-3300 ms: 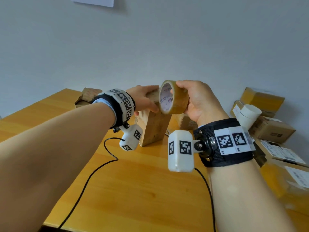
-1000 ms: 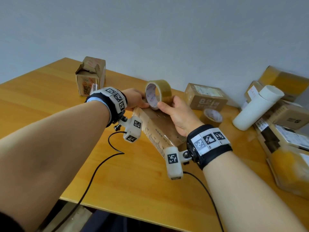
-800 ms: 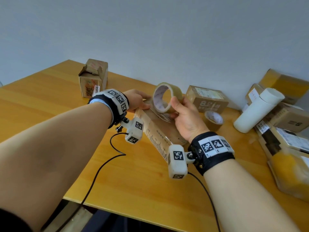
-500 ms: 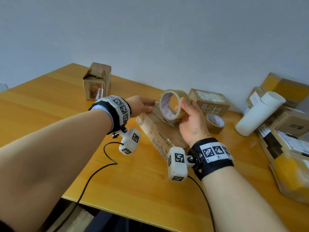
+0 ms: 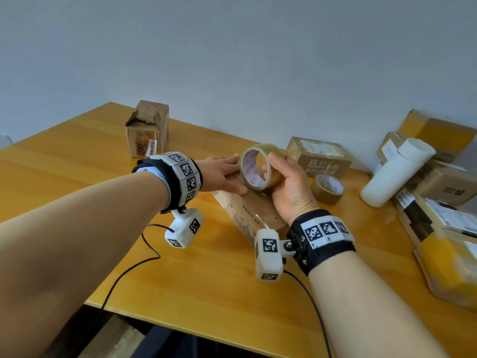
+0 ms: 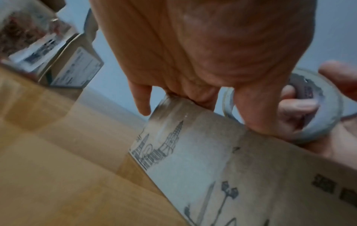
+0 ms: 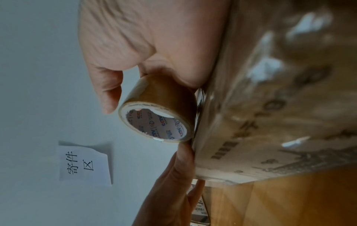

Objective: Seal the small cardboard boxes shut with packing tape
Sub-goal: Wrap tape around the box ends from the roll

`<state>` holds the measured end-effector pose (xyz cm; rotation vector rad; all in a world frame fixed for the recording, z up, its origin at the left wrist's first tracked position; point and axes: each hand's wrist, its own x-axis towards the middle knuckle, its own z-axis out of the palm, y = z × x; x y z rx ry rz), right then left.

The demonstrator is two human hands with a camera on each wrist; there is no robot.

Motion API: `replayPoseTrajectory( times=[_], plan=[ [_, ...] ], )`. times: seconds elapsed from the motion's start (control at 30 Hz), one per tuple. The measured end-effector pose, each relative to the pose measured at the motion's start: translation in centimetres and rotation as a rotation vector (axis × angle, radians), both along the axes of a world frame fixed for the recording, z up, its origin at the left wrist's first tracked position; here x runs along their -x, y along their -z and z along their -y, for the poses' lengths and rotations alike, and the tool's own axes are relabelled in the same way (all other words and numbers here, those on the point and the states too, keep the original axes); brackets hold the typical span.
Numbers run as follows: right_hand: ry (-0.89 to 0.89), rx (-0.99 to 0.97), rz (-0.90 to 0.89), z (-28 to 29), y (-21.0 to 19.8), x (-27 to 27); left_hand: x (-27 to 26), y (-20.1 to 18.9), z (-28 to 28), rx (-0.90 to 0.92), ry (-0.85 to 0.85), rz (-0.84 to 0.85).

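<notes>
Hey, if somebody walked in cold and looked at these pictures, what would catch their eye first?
Probably the tape roll held upright in the right hand at the middle of the wooden table. It sits against the printed cardboard box, which the left hand presses down with flat fingers. Next, the heap of parcels at the right edge, with a white cylinder leaning on it.

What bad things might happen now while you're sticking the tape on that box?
The shiny brown tape strip could wrinkle or stick crooked, since the left hand only presses its end on the long printed cardboard box. The brown tape roll in the right hand might pull the strip loose. The box is not flat on the wooden table, so it may slip.
</notes>
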<state>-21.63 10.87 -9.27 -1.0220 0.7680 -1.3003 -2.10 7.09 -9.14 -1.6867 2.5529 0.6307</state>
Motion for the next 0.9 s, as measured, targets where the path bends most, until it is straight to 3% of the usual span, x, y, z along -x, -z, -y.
replayPoseTrajectory(
  times=[0.2, 0.37, 0.43, 0.53, 0.67, 0.8, 0.9],
  plan=[
    [0.079, -0.018, -0.161, 0.4, 0.2, 0.0, 0.6, -0.5, -0.9, 0.020, -0.043, 0.089],
    [0.234, 0.019, -0.556, 1.4, -1.3, 0.2, 3.5, -0.5, -2.3, 0.219, -0.151, 0.212],
    [0.276, -0.009, -0.738, 1.7, -2.0, 0.7, 4.6, -1.2, -2.6, 0.212, -0.212, 0.209],
    [0.318, -0.128, -0.894, 1.8, -2.7, 1.7, 4.7, -1.3, -2.4, 0.199, -0.173, 0.272],
    [0.174, -0.204, -1.162, 0.5, -3.0, 2.2, 5.0, -2.8, -3.8, 0.224, -0.223, 0.393],
    [0.028, -0.202, -0.961, 0.4, -1.2, 1.9, 5.7, -4.3, -4.6, 0.331, -0.230, 0.404],
    [-0.064, -0.214, -0.780, 0.4, -0.1, 1.6, 4.5, -4.1, -3.8, 0.266, -0.269, 0.328]
  ],
)
